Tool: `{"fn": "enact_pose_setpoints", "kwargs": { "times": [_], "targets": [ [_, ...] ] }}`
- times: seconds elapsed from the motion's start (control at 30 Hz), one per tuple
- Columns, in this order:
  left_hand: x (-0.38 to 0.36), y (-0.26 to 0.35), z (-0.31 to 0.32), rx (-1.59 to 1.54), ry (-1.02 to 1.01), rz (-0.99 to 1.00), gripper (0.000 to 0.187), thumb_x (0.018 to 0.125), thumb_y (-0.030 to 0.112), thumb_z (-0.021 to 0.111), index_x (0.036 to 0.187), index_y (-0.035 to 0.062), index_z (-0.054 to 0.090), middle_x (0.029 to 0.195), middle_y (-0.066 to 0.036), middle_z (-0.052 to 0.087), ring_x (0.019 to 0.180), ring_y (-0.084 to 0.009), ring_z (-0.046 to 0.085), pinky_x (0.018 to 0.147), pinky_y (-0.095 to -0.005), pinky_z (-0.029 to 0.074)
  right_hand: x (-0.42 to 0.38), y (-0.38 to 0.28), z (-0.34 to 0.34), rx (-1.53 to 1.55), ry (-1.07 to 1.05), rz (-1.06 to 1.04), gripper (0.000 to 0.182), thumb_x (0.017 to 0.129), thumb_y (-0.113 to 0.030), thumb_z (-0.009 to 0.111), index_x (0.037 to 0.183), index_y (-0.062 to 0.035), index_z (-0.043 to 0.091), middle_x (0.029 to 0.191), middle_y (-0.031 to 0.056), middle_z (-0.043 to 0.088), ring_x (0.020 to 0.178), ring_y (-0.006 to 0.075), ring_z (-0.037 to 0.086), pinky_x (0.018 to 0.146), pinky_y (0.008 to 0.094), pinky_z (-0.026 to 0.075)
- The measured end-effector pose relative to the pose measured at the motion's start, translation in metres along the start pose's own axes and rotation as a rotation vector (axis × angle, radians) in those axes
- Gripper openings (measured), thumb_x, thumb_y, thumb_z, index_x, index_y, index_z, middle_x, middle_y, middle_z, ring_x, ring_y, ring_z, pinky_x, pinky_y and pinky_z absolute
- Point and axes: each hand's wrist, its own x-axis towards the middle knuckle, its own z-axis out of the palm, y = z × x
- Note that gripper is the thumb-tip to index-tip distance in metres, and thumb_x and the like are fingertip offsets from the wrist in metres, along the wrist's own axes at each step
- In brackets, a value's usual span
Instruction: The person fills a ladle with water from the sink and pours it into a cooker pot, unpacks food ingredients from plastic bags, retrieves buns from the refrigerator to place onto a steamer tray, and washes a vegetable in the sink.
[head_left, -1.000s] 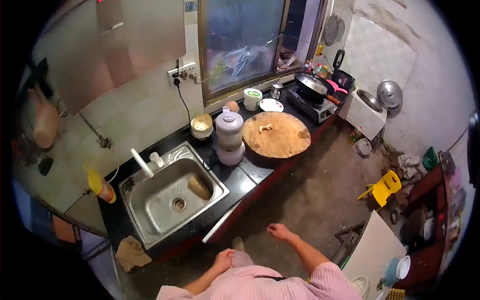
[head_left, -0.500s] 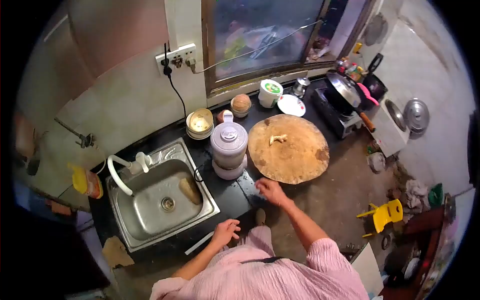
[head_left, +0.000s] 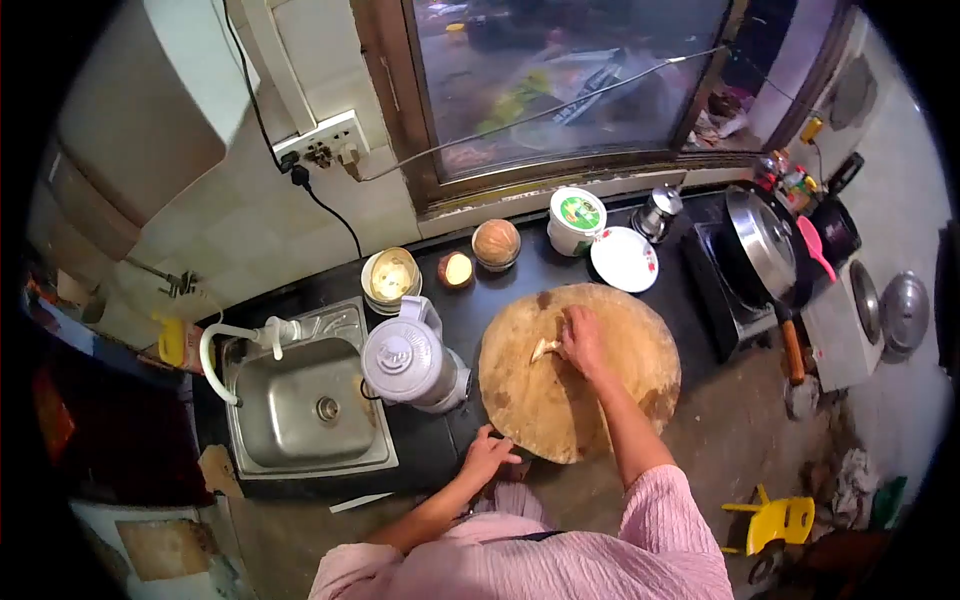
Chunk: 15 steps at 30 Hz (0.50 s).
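A round wooden chopping board [head_left: 530, 400] lies on the dark counter, its near edge reaching over the front. On it is a pale, knobbly piece of ginger [head_left: 545, 348], partly hidden by my right hand [head_left: 583, 343]. The fingers of that hand are closed around the ginger's right end. Just at the board's near left edge is my left hand [head_left: 487, 458], with its fingers apart and holding nothing I can see. To the left of the board stands a soy milk maker or blender [head_left: 405, 362] with a grey lid and handle.
A steel sink [head_left: 270, 420] with a white tap [head_left: 207, 365] is at the left. Along the back are stacked bowls [head_left: 392, 278], a cut sweet potato [head_left: 455, 269], a round orange-brown item [head_left: 496, 243], a white tub [head_left: 577, 222] and a plate [head_left: 624, 260]. A wok [head_left: 755, 245] sits on the stove at right.
My right hand has moved forward from the counter's front onto the ginger and closed on it. My left hand has come up to the board's near edge. The camera view has shifted.
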Motion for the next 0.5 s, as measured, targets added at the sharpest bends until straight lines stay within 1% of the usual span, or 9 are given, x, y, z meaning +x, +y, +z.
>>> {"fn": "enact_pose_setpoints", "kwargs": {
  "times": [0.07,0.1,0.2,0.23,0.33,0.37,0.47,0.5],
  "targets": [
    [0.010,0.019,0.016,-0.071,0.098,-0.034,0.045,0.088,0.017,0.056,0.115,-0.0085,0.031,0.087,-0.017,0.065,0.070,-0.0230,0.068,0.067,-0.0316,0.052,0.012,0.013,0.001,-0.036,-0.040,-0.032,0.022,0.079,-0.005,0.055,0.101,-0.0032,0.055,0.103,0.0192,0.056,0.096,0.0377,0.052,0.081,0.0442,0.043],
    [0.015,0.018,0.017,0.047,0.129,-0.058,0.039,0.086,0.017,0.058,0.106,-0.0044,0.032,0.087,-0.019,0.065,0.070,-0.0238,0.069,0.069,-0.0331,0.052,0.016,0.017,0.003,-0.058,-0.069,-0.040,0.023,0.079,-0.006,0.055,0.101,-0.0036,0.055,0.103,0.0192,0.056,0.096,0.0374,0.052,0.081,0.0442,0.044],
    [0.016,0.013,0.024,0.250,0.187,0.013,0.042,0.084,0.017,0.059,0.106,-0.0053,0.032,0.087,-0.020,0.064,0.069,-0.0253,0.069,0.070,-0.0345,0.052,0.033,0.018,0.014,-0.048,-0.146,-0.084,0.025,0.080,-0.008,0.056,0.104,-0.0051,0.055,0.105,0.0182,0.056,0.099,0.0353,0.052,0.083,0.0436,0.043],
    [0.018,0.009,0.023,0.208,0.177,0.015,0.042,0.083,0.016,0.058,0.107,-0.0063,0.032,0.087,-0.020,0.064,0.070,-0.0269,0.069,0.070,-0.0343,0.052,0.038,0.013,0.020,-0.031,-0.173,-0.105,0.026,0.080,-0.009,0.056,0.106,-0.0057,0.055,0.106,0.0178,0.056,0.100,0.0344,0.053,0.084,0.0433,0.043],
    [0.009,0.020,0.024,0.279,0.157,-0.046,0.042,0.083,0.016,0.058,0.108,-0.0065,0.032,0.087,-0.020,0.065,0.071,-0.0265,0.069,0.070,-0.0341,0.052,0.059,-0.015,0.042,-0.033,-0.141,-0.135,0.032,0.081,-0.012,0.058,0.112,-0.0078,0.053,0.109,0.0144,0.056,0.106,0.0310,0.052,0.087,0.0421,0.042],
    [0.005,0.030,0.026,0.321,0.158,-0.059,0.042,0.082,0.015,0.057,0.108,-0.0061,0.032,0.087,-0.020,0.065,0.071,-0.0260,0.069,0.071,-0.0344,0.051,0.070,-0.015,0.052,-0.053,-0.193,-0.140,0.047,0.080,-0.019,0.063,0.123,-0.0101,0.047,0.119,0.0139,0.052,0.112,0.0311,0.049,0.091,0.0445,0.040],
    [-0.001,0.044,0.029,0.307,0.168,-0.127,0.041,0.082,0.015,0.058,0.108,-0.0045,0.032,0.087,-0.019,0.065,0.072,-0.0253,0.069,0.071,-0.0346,0.051,0.114,-0.031,0.084,-0.139,-0.103,-0.079,0.069,0.075,-0.030,0.070,0.133,-0.0119,0.037,0.132,0.0160,0.042,0.117,0.0342,0.044,0.092,0.0490,0.038],
    [0.011,0.013,0.023,0.299,0.175,-0.125,0.041,0.082,0.016,0.059,0.107,-0.0029,0.033,0.088,-0.019,0.065,0.074,-0.0255,0.068,0.070,-0.0353,0.051,0.131,-0.033,0.090,-0.146,-0.110,-0.063,0.077,0.072,-0.033,0.072,0.135,-0.0126,0.034,0.135,0.0169,0.039,0.118,0.0355,0.043,0.092,0.0501,0.038]
  ]
}}
